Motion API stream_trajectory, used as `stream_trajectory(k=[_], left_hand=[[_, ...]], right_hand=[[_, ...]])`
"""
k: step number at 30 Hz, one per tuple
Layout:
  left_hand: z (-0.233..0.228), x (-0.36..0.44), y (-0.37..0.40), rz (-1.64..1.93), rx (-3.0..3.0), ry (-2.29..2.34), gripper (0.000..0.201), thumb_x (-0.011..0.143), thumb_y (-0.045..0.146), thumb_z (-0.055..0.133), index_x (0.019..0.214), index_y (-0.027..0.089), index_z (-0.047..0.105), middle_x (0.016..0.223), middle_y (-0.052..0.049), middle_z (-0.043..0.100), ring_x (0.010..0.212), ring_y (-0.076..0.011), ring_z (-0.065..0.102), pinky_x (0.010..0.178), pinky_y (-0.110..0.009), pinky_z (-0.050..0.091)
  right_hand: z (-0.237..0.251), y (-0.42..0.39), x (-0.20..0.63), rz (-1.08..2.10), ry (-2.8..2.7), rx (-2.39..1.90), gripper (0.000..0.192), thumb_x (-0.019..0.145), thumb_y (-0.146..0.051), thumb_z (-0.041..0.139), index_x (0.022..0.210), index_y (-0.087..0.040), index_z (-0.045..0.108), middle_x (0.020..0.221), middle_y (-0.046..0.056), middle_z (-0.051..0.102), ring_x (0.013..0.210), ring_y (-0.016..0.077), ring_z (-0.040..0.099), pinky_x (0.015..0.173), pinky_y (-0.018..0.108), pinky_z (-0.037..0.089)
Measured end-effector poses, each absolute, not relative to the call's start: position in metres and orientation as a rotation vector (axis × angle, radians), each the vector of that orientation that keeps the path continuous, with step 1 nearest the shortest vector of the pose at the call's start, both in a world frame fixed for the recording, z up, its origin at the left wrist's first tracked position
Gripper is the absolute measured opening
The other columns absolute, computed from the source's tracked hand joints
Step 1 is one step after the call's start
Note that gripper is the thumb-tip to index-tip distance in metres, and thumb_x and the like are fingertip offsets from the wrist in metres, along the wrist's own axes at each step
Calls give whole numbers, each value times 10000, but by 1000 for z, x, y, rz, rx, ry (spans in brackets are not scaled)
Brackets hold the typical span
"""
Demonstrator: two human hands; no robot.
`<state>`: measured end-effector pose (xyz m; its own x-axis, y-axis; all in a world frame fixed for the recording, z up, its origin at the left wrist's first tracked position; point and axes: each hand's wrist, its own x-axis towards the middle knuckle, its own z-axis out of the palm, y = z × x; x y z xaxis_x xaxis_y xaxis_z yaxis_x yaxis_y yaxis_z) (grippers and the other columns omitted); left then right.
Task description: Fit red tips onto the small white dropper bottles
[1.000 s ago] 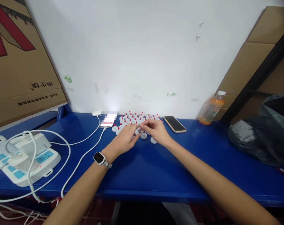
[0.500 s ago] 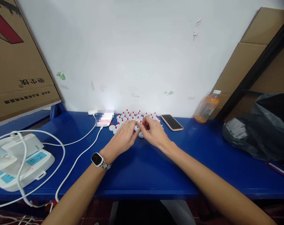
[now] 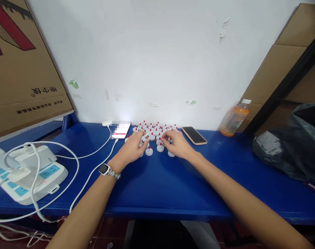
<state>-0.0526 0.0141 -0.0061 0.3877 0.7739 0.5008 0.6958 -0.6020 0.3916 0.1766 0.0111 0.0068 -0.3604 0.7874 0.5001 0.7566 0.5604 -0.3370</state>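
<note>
Many small white round caps with red tips stand grouped on the blue table, among them a front white cap [image 3: 149,151]. My left hand [image 3: 131,147], with a watch at its wrist, is closed on a white cap [image 3: 145,137] tilted between thumb and fingers. No red tip shows on that cap. To the right, my right hand [image 3: 177,143] is bent over the group, thumb and forefinger pinched together close to the caps. What that pinch holds, if anything, is too small to make out. Both hands hide part of the group.
Behind the left hand lies a lit phone [image 3: 122,130] on a white cable. A dark-screened phone [image 3: 194,135] rests right of the caps. An orange drink bottle [image 3: 235,119] stands by the wall. At left sits a white power strip [image 3: 47,180]; at right, a dark plastic bag [image 3: 284,145].
My hands, together over the front caps before, have moved apart. The left keeps a white cap, while the right has shifted right over the group. The view has turned slightly left.
</note>
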Motion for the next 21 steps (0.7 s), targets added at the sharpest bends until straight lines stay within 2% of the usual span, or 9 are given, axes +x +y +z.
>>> stream_trajectory(k=[5,12,17,21], left_hand=[[-6,-59,15,1030,2478,1318,151,946,347,473,995,205,489,936,-50,575,914,-233,567,795,-364,450],[-6,-53,13,972,2520,1293,101,936,307,460,942,209,482,895,-46,570,828,-221,545,726,-355,433],[-4,-50,9,979,2546,1258,60,921,268,467,928,213,490,884,-37,569,834,-216,537,723,-347,427],[-3,-49,7,967,2568,1247,56,925,265,464,901,214,470,880,-37,560,845,-218,530,725,-349,427]], right_hand=[[21,14,158,-170,-2441,-1252,195,924,-299,532,939,-207,703,937,74,687,988,254,516,887,404,293],[27,46,126,-525,-2639,-1500,266,859,-319,574,882,-116,745,965,187,705,1047,340,521,919,455,270],[18,57,112,-551,-2687,-1580,229,823,-214,573,927,-92,737,962,196,724,1065,340,558,955,451,256],[21,54,116,-413,-2605,-1579,178,802,-231,585,827,-111,713,896,184,725,1014,326,585,936,453,286]])
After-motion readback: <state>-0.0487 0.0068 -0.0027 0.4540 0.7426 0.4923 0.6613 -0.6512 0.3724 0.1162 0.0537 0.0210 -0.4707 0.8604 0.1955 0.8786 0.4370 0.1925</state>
